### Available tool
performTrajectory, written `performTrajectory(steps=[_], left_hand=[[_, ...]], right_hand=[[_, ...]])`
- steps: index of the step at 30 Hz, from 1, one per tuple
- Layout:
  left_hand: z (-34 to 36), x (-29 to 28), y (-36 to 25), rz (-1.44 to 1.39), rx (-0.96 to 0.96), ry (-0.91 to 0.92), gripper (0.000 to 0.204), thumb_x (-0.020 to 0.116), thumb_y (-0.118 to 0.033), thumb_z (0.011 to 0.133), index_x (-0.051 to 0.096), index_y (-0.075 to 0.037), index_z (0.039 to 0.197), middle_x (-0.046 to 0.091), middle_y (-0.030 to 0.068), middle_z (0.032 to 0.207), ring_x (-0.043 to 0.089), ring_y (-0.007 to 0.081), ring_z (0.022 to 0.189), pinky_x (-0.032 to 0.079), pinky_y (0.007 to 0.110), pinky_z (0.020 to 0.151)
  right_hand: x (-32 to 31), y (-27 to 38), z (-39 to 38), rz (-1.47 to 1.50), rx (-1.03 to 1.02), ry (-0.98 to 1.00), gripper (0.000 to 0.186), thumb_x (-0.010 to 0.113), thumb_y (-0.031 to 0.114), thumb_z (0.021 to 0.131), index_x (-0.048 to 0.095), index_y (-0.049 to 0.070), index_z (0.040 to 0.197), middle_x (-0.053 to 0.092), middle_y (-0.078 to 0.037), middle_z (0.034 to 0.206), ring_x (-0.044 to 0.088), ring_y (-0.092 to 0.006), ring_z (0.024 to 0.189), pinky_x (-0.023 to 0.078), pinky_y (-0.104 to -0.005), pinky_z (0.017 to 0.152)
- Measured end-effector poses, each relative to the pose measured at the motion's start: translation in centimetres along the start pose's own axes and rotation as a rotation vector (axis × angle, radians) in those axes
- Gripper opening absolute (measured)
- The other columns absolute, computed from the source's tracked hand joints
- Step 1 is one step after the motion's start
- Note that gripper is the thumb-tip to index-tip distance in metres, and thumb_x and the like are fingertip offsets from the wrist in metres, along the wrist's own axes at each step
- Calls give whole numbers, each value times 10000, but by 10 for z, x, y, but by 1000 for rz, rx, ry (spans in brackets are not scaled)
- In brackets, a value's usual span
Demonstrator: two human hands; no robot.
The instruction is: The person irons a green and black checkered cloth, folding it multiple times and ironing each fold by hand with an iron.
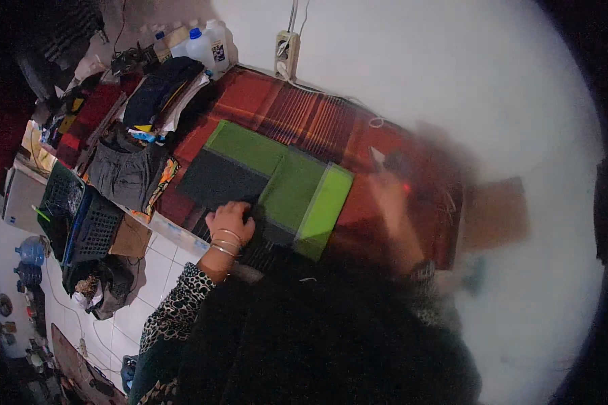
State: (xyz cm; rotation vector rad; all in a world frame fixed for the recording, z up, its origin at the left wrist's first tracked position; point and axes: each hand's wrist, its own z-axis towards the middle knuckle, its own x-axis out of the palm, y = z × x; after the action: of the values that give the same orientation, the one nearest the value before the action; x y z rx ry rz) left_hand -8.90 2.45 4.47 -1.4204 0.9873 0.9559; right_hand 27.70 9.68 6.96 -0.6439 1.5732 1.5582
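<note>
A flat cloth piece [294, 192] sewn of green, bright lime and dark grey panels lies on a red plaid cover [246, 98]. My left hand [231, 223], with bangles at the wrist, rests on its dark near-left part, fingers bent a little and apart, gripping nothing visible. To the right of the cloth, above the plaid, my right hand [387, 189] is closed round a dark tool [394, 162] with a pale pointed tip. A red light glows beside that hand. Haze and blur on this side hide the tool's exact kind.
A wall socket strip [286, 54] with a white cord running along the wall stands at the back. Folded clothes [162, 91], grey shorts [125, 169] and plastic bottles [199, 47] sit at the left. Below them is a dark basket [91, 233]; brown cardboard [496, 212] lies at the right.
</note>
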Motion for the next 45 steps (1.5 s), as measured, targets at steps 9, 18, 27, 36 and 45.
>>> performTrajectory(steps=[9, 18, 27, 36, 45], left_hand=[[86, 16, -40, 151, 380, 229, 639, 348, -445, 924, 180, -114, 1445, 120, 35, 1521, 105, 207, 1400, 97, 486, 1117], [101, 28, 4, -122, 490, 322, 623, 286, -453, 942, 247, -57, 1421, 179, 102, 1503, 154, 243, 1390, 121, 482, 1116], [188, -72, 111, -1623, -35, 980, 656, 288, -585, 914, 383, -106, 1352, 495, 76, 1310, 473, 204, 1186, 386, 415, 949], [238, -29, 182, -777, 276, 455, 392, 447, -276, 909, 531, -33, 1206, 611, 179, 1120, 581, 312, 1038, 439, 382, 902], [251, 9, 171, -568, 209, 229, 470, 466, -297, 865, 439, -81, 1282, 544, 252, 1177, 527, 406, 1078, 416, 451, 932]], right_hand=[[81, -5, -52, 721, 541, 737, 499, 591, 322, 877, 462, 28, 1259, 595, -169, 1037, 618, -304, 887, 509, -408, 742], [18, 169, -70, 1233, 442, 442, 412, 679, 257, 787, 594, -20, 1079, 618, -168, 1010, 606, -225, 880, 486, -364, 778], [115, 319, 6, 784, 313, 532, 455, 646, 383, 828, 553, 2, 1058, 605, -107, 920, 620, -188, 757, 499, -319, 650], [162, 285, -16, 28, -192, 305, 460, 630, 324, 819, 561, 21, 1158, 529, -215, 1198, 504, -340, 1111, 393, -423, 974], [194, 238, 66, -83, -200, -156, 380, 618, 290, 829, 576, 48, 1119, 569, -180, 1119, 515, -360, 1082, 398, -445, 938]])
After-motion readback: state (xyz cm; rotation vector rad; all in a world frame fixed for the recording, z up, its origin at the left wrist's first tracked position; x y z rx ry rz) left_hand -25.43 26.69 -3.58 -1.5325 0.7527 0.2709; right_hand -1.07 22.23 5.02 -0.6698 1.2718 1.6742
